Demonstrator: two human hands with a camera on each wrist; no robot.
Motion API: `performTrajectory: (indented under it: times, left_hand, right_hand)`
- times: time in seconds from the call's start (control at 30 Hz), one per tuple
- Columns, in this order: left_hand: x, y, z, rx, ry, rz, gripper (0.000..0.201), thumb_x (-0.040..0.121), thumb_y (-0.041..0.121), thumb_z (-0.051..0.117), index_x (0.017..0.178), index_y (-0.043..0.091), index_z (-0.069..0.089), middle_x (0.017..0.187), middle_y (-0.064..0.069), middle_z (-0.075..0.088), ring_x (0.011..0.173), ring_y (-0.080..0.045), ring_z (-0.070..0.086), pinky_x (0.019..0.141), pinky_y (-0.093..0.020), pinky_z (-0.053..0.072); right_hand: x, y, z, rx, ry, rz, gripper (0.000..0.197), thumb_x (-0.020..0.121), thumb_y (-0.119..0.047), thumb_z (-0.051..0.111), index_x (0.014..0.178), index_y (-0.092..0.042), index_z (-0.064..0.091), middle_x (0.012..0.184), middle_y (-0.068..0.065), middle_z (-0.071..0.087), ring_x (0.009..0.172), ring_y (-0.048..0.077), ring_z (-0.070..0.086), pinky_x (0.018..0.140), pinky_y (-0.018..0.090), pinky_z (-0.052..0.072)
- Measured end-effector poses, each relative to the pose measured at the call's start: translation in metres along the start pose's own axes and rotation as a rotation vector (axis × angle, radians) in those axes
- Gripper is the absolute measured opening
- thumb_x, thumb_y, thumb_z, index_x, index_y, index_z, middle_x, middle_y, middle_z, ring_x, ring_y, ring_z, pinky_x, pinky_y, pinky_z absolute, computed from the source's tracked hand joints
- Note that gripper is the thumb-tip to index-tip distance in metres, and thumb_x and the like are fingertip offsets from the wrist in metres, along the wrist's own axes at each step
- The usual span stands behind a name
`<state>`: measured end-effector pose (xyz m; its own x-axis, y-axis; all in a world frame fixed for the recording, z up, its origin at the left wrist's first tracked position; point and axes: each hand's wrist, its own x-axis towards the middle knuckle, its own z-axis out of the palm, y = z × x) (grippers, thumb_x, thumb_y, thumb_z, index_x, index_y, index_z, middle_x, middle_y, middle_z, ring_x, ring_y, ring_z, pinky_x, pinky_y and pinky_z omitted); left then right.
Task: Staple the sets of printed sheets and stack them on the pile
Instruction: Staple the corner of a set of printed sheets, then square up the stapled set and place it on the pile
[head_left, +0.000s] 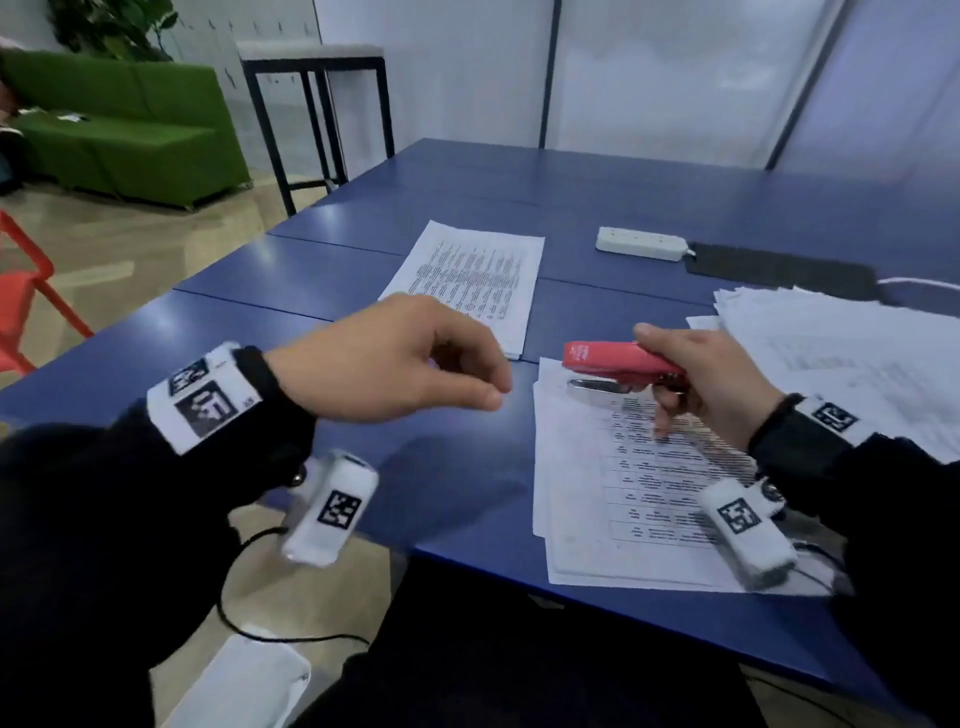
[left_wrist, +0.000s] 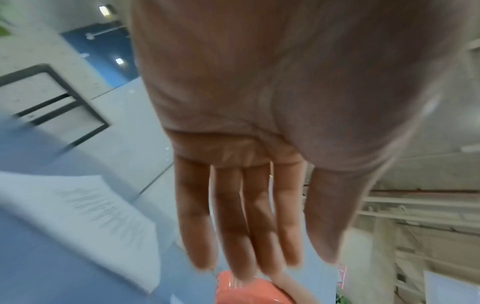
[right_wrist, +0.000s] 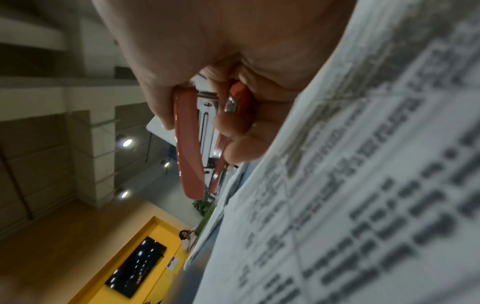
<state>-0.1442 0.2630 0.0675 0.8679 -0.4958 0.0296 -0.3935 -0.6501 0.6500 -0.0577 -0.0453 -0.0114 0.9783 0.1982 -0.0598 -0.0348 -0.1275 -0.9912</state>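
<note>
My right hand (head_left: 660, 379) grips a red stapler (head_left: 618, 361), thumb on top and fingers curled under it. The stapler's nose hangs over the top left corner of a set of printed sheets (head_left: 613, 499) lying at the table's near edge. I cannot tell whether the corner sits inside its mouth. In the right wrist view the stapler (right_wrist: 188, 148) is held just beside the printed sheets (right_wrist: 363, 195). My left hand (head_left: 491, 382) hovers left of the stapler, relaxed and empty; the left wrist view shows its fingers (left_wrist: 228, 226) nearly straight. A neat pile of sheets (head_left: 467, 280) lies farther back.
A loose heap of printed sheets (head_left: 852, 358) spreads over the right of the blue table (head_left: 260, 332). Behind it lie a white power strip (head_left: 641, 243) and a dark flat device (head_left: 779, 270). A red chair (head_left: 26, 301) stands left of the table.
</note>
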Motion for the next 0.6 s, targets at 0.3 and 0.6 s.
performTrajectory:
  times: [0.3, 0.6]
  left_hand:
    - [0.117, 0.024, 0.043, 0.43, 0.126, 0.158, 0.024, 0.084, 0.039, 0.078, 0.102, 0.025, 0.074, 0.083, 0.005, 0.07, 0.079, -0.019, 0.064, 0.074, -0.034, 0.051]
    - [0.084, -0.031, 0.0, 0.542, 0.067, -0.144, 0.017, 0.077, 0.033, 0.083, 0.091, 0.026, 0.078, 0.078, 0.008, 0.07, 0.077, -0.015, 0.061, 0.06, -0.023, 0.04]
  right_hand:
    - [-0.008, -0.045, -0.008, -0.011, -0.15, 0.153, 0.052, 0.094, -0.053, 0.063, 0.097, -0.001, 0.069, 0.076, 0.019, 0.061, 0.051, 0.019, 0.045, 0.046, 0.031, 0.051]
    - [0.036, -0.034, -0.074, -1.121, -0.144, 0.146, 0.042, 0.085, -0.048, 0.081, 0.118, -0.024, 0.069, 0.112, -0.008, 0.068, 0.106, 0.016, 0.062, 0.095, 0.031, 0.047]
